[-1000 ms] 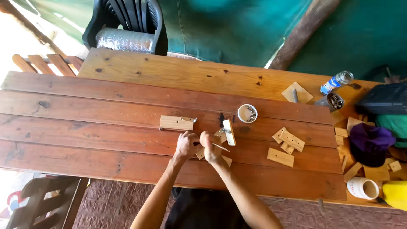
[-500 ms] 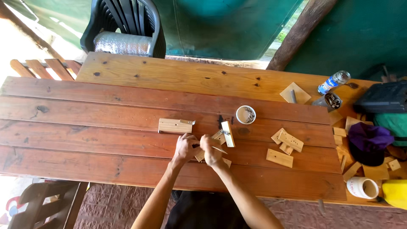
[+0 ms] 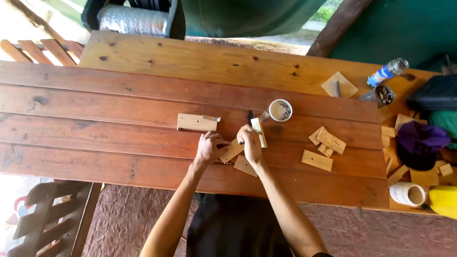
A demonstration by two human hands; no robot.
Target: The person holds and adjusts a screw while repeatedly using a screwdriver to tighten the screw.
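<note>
Small pale wooden strip (image 3: 232, 151) sits at the near middle of the long reddish plank table (image 3: 119, 143), pinched at its left end by the left hand (image 3: 208, 148), fingers curled shut around it. Right hand (image 3: 250, 141) is closed too, resting on the strip's far end; whether it grips a tool cannot be told. Another flat wooden piece (image 3: 244, 165) lies just beneath. Beyond, a rectangular wooden block with a metal hinge (image 3: 196, 122), a white cup of screws (image 3: 280, 110), loose drilled wooden pieces (image 3: 326, 143). Brick paving (image 3: 124, 223) shows below, green tarpaulin (image 3: 404, 28) behind.
</note>
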